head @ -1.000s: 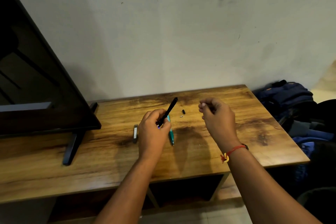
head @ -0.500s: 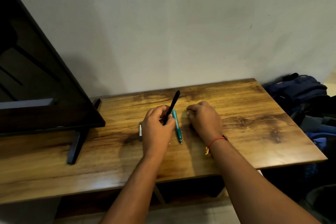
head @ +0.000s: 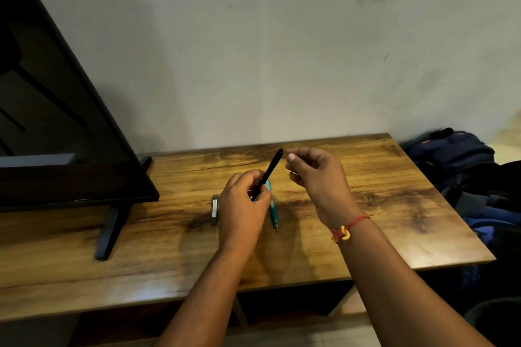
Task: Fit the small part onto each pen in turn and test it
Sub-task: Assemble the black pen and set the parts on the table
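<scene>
Single head-worn wide-angle view, set above and behind the left hand (head: 244,207) and right hand (head: 320,180), facing forward and down at close range, with the worktop (head: 394,205) beneath the hands and the wall (head: 282,51) beyond them.

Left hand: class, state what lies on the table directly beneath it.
A teal pen lies on the table beneath the left hand, with its tip end showing. The hand covers part of its barrel.

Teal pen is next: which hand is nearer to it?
Left. The left hand, gripping the black pen, overlaps the far end of the teal pen; the right hand sits off to its right, by the black pen's tip.
</scene>
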